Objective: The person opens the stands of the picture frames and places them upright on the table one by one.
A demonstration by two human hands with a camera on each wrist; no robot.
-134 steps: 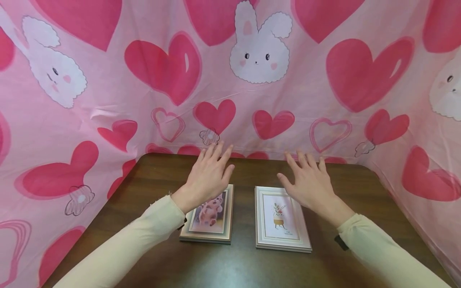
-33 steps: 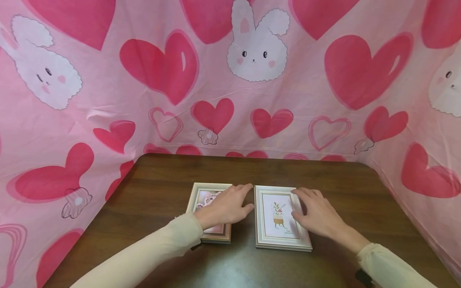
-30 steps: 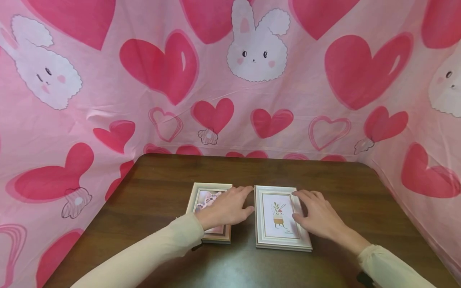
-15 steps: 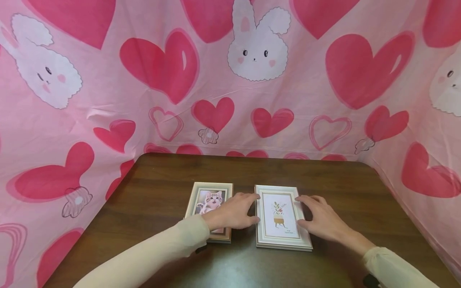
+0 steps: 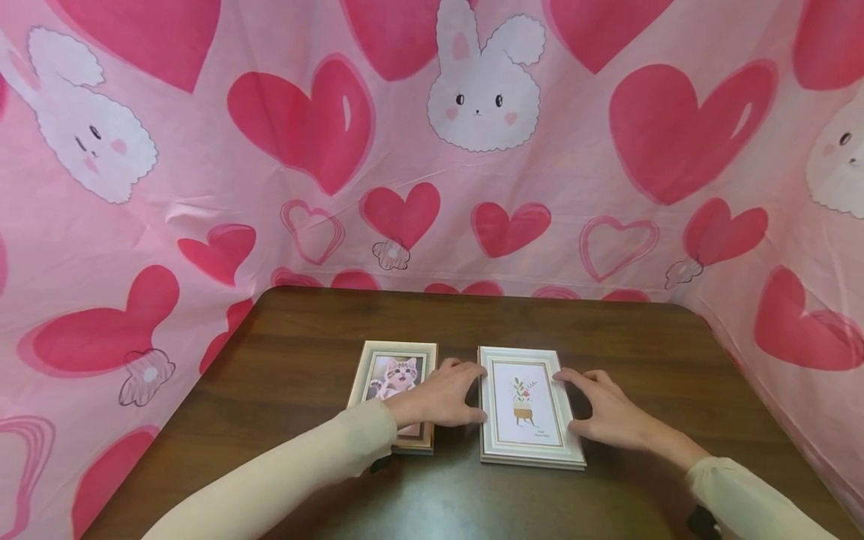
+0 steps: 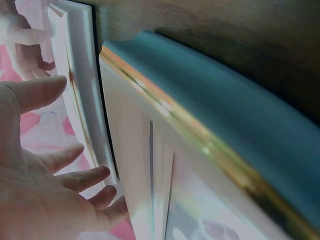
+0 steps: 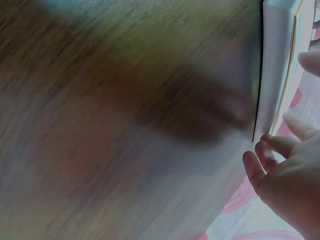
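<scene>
Two picture frames lie face up on the brown table. The right one, a white picture frame, shows a potted plant; the left one, a cream picture frame, shows a kitten and is partly hidden under my left forearm. My left hand reaches across it, thumb and fingertips right at the white frame's left edge. On the opposite side my right hand has its fingertips at the white frame's right edge. In the left wrist view the left hand has its fingers spread; the right wrist view shows the right hand with fingers lightly bent.
The dark wooden table has rounded far corners. A pink cloth printed with hearts and rabbits hangs around its back and sides. A narrow strip of table separates the two frames.
Both hands came down from above the frames' far ends to the white frame's two sides. Lately the left hand shifted right to its edge, uncovering the kitten picture. Both frames stayed put.
</scene>
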